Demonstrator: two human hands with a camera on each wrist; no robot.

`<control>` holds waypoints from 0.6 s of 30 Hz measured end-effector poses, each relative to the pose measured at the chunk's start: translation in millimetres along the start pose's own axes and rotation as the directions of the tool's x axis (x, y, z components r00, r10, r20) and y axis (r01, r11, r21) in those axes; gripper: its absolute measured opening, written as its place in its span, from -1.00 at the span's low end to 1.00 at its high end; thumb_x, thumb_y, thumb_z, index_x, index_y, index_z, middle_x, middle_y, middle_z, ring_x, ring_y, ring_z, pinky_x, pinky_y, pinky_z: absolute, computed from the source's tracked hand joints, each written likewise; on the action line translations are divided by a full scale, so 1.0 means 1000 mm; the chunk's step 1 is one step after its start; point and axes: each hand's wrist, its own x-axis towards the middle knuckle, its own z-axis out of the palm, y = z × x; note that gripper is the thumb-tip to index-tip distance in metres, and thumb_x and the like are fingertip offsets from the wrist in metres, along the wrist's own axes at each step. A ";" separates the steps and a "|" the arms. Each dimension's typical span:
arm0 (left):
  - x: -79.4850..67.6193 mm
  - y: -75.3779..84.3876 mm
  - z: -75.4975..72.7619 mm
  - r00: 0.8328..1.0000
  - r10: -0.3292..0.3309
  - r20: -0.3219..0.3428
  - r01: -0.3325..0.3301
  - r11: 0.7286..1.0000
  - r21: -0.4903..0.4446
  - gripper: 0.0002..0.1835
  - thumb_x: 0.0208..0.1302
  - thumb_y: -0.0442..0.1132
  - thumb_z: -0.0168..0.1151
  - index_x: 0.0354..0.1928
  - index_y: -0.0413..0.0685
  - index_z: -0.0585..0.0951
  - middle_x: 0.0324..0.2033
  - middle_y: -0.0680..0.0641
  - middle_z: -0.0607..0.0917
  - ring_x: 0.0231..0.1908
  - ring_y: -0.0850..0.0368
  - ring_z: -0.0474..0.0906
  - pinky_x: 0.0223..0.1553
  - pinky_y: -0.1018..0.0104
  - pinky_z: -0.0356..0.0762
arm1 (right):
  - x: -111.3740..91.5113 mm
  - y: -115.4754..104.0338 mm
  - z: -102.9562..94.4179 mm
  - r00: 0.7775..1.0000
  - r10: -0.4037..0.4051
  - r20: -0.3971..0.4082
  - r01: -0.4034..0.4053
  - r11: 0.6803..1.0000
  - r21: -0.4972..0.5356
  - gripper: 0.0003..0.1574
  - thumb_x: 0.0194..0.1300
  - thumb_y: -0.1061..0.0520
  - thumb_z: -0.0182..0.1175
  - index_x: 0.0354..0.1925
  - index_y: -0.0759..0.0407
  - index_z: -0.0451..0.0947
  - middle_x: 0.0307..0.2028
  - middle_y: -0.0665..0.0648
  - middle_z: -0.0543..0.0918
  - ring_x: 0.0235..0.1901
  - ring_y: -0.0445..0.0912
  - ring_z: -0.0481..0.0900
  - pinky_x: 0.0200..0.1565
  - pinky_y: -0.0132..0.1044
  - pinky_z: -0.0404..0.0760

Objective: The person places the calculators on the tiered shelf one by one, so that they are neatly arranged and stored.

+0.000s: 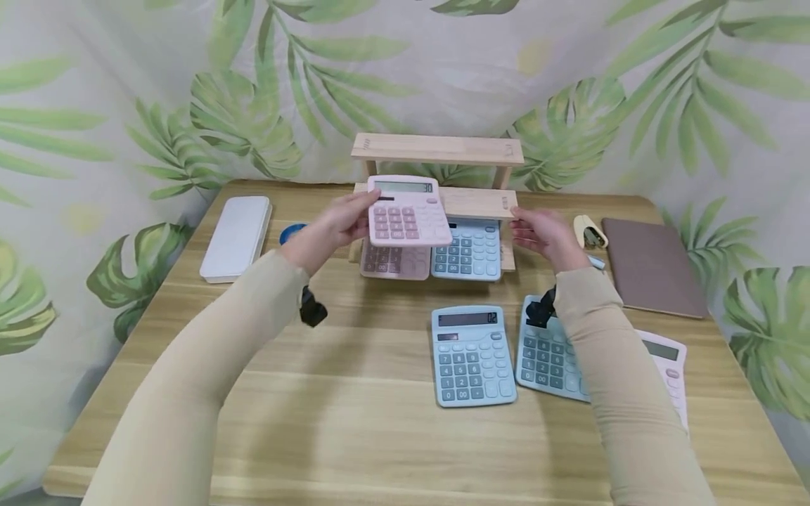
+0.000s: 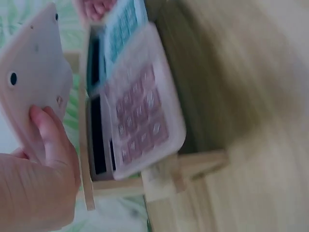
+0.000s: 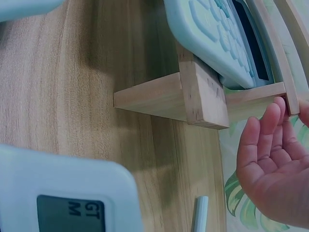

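Observation:
A pink calculator (image 1: 411, 211) is gripped by my left hand (image 1: 344, 221) at its left edge, raised in front of a wooden tiered rack (image 1: 436, 149). In the left wrist view its pale back faces the camera, my fingers against it. Lower in the rack, a second pink calculator (image 2: 142, 106) leans beside a blue calculator (image 1: 467, 249). My right hand (image 1: 544, 235) pinches the right end of the rack's middle board (image 3: 280, 53) between thumb and fingers.
On the table lie a blue calculator (image 1: 474, 358), another blue one (image 1: 549, 358) under the right forearm, and a partly covered pink one (image 1: 664, 358). A white box (image 1: 236, 237) lies left; a stapler (image 1: 590, 233) and brown notebook (image 1: 654, 267) lie right. A blue round object (image 1: 291, 230) is partly hidden.

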 end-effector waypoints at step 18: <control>0.029 0.020 0.022 0.958 0.168 -0.233 -0.087 0.943 0.321 -0.45 0.14 -0.18 0.30 0.19 -0.10 0.43 -0.33 0.04 0.59 -0.50 0.31 0.53 -0.38 0.52 0.61 | 0.003 -0.001 0.001 1.000 -0.006 -0.006 0.006 0.999 -0.033 -0.73 0.28 -0.05 0.13 -0.17 0.08 0.41 -0.49 -0.05 0.63 -0.47 -0.23 0.57 -0.18 -0.38 0.66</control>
